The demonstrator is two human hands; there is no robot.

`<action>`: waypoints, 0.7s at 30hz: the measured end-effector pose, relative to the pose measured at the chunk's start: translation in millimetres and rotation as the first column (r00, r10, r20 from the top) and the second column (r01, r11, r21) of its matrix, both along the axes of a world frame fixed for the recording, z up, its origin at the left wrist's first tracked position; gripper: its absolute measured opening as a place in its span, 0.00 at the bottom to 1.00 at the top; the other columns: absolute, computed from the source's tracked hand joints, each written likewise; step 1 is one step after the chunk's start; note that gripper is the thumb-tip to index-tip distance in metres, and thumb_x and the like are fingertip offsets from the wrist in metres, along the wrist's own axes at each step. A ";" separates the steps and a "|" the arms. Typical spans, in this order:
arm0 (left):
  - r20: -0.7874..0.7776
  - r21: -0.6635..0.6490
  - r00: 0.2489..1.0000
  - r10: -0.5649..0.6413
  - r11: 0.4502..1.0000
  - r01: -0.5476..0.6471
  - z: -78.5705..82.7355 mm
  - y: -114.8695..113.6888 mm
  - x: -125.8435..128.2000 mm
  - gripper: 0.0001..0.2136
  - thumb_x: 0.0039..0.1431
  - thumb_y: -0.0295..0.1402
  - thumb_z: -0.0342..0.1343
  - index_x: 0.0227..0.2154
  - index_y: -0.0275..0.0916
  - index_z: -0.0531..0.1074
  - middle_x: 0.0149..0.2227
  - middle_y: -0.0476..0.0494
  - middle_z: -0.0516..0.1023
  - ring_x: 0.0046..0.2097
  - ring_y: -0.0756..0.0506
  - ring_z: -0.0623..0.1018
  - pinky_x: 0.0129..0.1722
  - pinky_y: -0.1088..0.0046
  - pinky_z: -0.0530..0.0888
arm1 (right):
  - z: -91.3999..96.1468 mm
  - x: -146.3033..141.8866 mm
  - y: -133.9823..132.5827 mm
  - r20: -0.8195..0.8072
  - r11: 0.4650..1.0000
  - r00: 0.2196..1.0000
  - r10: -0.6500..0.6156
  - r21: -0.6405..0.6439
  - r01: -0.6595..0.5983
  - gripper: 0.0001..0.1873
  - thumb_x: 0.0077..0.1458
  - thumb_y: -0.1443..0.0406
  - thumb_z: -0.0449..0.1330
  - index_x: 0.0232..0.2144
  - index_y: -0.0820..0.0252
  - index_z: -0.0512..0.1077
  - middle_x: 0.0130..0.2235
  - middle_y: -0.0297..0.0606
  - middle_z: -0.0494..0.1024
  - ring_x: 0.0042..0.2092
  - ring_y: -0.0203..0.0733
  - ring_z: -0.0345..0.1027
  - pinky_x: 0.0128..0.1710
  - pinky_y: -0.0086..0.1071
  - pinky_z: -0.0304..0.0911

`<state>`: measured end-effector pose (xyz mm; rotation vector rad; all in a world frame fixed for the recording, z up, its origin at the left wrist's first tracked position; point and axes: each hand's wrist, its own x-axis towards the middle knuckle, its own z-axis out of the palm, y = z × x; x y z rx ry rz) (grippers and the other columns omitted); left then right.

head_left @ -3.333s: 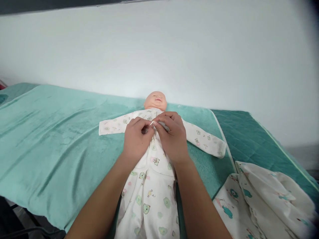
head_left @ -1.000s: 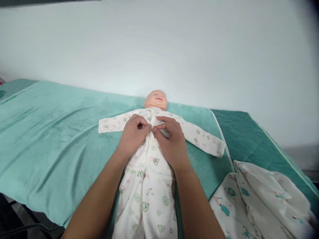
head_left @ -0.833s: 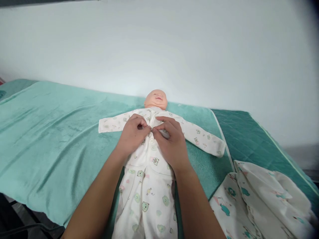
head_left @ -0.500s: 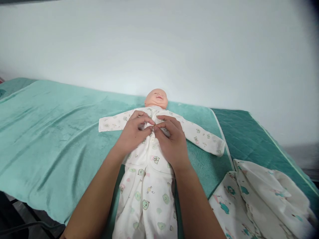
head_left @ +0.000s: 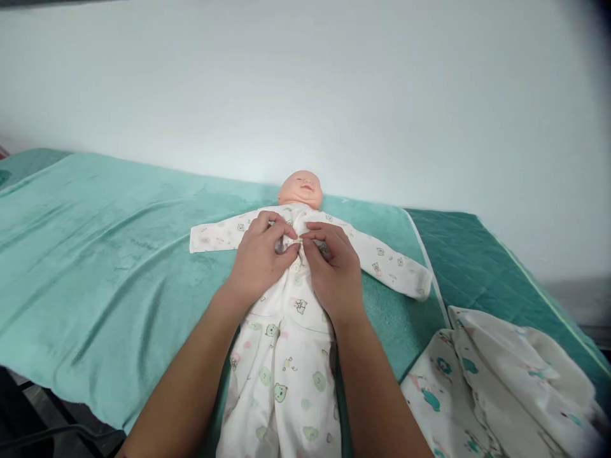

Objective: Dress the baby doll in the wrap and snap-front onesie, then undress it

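A baby doll (head_left: 301, 189) lies on its back, its head toward the wall. It wears a white printed baby jacket (head_left: 308, 304) with long sleeves spread to both sides, and matching printed trousers (head_left: 291, 388). My left hand (head_left: 265, 254) and my right hand (head_left: 334, 261) meet over the chest at the jacket's front opening. Both pinch the fabric edge there between thumb and fingers; the spot between the fingertips is small and partly hidden. Just below the fingers, a button (head_left: 296, 268) shows on the front.
A light green blanket (head_left: 109, 254) covers the bed under the doll. Beyond its right edge lies a darker green quilted cover (head_left: 458, 254). White printed cloth (head_left: 506, 381) is heaped at the lower right. Behind stands a white wall (head_left: 305, 83).
Both hands have shifted slightly to the right, and their fingertips have drawn a little apart at the jacket's opening. The doll and the heaped cloth lie as before.
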<state>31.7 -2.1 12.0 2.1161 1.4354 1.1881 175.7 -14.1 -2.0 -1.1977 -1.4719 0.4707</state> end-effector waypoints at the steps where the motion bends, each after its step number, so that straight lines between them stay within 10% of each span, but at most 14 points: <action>1: -0.022 0.018 1.000 0.015 1.000 -0.015 -0.4 -0.3 0.2 0.05 0.60 0.31 0.58 0.39 0.43 0.75 0.48 0.44 0.70 0.49 0.44 0.74 0.51 0.64 0.72 | 0.0 0.1 -0.1 -0.006 1.000 1.000 0.002 -0.005 -0.002 0.06 0.59 0.67 0.57 0.33 0.55 0.75 0.49 0.39 0.77 0.52 0.44 0.69 0.44 0.37 0.66; 21: -0.295 0.189 0.950 0.100 0.981 -0.044 0.6 -4.1 5.8 0.07 0.68 0.31 0.48 0.38 0.41 0.72 0.48 0.42 0.74 0.48 0.42 0.72 0.46 0.63 0.69 | 0.5 -0.4 -0.5 -0.019 1.000 1.000 0.012 -0.009 -0.012 0.07 0.59 0.67 0.55 0.34 0.55 0.74 0.49 0.40 0.77 0.52 0.45 0.69 0.46 0.39 0.65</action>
